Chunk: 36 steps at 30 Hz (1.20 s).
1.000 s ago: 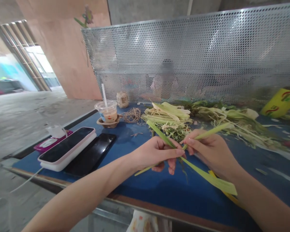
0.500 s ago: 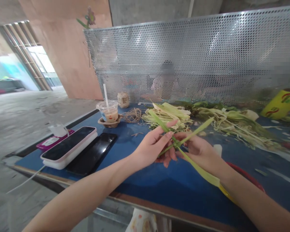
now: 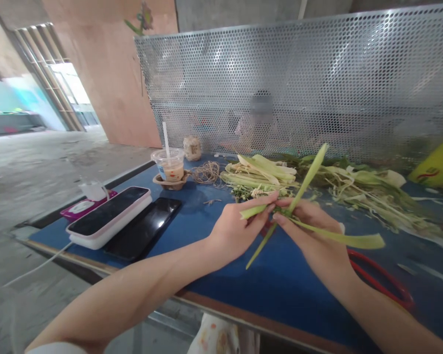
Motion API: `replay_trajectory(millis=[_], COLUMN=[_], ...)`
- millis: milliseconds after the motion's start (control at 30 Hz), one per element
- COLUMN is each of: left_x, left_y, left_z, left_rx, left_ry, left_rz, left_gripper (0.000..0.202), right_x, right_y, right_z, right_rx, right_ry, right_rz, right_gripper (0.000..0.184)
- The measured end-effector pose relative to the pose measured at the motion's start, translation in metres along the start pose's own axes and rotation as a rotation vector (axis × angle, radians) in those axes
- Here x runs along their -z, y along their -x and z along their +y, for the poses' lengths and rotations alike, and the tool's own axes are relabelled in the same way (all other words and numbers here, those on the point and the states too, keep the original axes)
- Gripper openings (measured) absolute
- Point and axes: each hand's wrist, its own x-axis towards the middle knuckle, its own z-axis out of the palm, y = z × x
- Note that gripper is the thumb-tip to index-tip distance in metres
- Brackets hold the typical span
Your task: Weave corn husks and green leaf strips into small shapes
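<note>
Two long green leaf strips point(image 3: 307, 179) cross each other above the blue table point(image 3: 214, 275). My left hand point(image 3: 236, 231) pinches the strips at their crossing, thumb on top. My right hand point(image 3: 313, 236) is closed on the same crossing from the right, and one strip point(image 3: 350, 240) runs out flat to the right over it. The other strip points up and away, with its lower end hanging down toward the table.
A pile of green and pale leaves point(image 3: 266, 174) lies behind my hands. At the left are a drink cup with a straw point(image 3: 169, 167), a twine tangle point(image 3: 206, 173), a phone on a white box point(image 3: 109, 216) and a second phone point(image 3: 143, 233). A perforated metal screen point(image 3: 317, 78) stands behind, with a person beyond it. A red loop point(image 3: 380, 275) lies at the right.
The strips have been turned: one now points up and away, the other lies flat to the right. Both hands have closed in on the crossing point and shifted slightly right.
</note>
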Motion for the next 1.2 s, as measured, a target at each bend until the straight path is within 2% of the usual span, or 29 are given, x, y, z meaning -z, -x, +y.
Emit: replay_trajectory(millis=[100,233,433,567,700,767,900,1067,1200], left_x=[-0.003,-0.001,0.007,0.01,0.009,0.008,0.011,0.02,0.025], left_y=[0.002,0.001,-0.005,-0.007,-0.01,-0.011,-0.01,-0.012,-0.015], left_z=[0.003,0.012,0.016,0.012,0.008,0.007,0.007,0.006,0.005], left_rx=[0.053,0.243,0.366,0.365,0.342,0.342,0.341,0.419,0.533], left_ry=[0.063,0.194,0.357,0.405,0.492,0.554,0.642,0.687,0.808], left_rz=[0.02,-0.1,-0.148,-0.202,-0.22,-0.288,-0.452,-0.42,-0.469], left_gripper=[0.033,0.035,0.03,0.029,0.032,0.037,0.041,0.042,0.032], right_x=[0.002,0.003,0.0,0.002,0.004,0.007,0.016,0.026,0.026], right_y=[0.002,0.004,0.004,0.001,-0.002,-0.004,-0.008,-0.014,-0.016], right_z=[-0.002,-0.001,0.006,0.007,0.005,0.004,0.005,0.006,-0.001], right_rx=[0.084,0.149,0.103,0.054,0.018,-0.035,-0.081,-0.075,-0.019], right_ry=[0.066,0.05,-0.099,-0.081,-0.095,-0.083,-0.04,-0.132,0.014], right_rz=[0.094,0.129,0.112,0.101,0.013,-0.028,-0.024,-0.198,-0.148], right_gripper=[0.01,0.006,0.007,0.003,0.007,0.011,0.016,0.02,0.021])
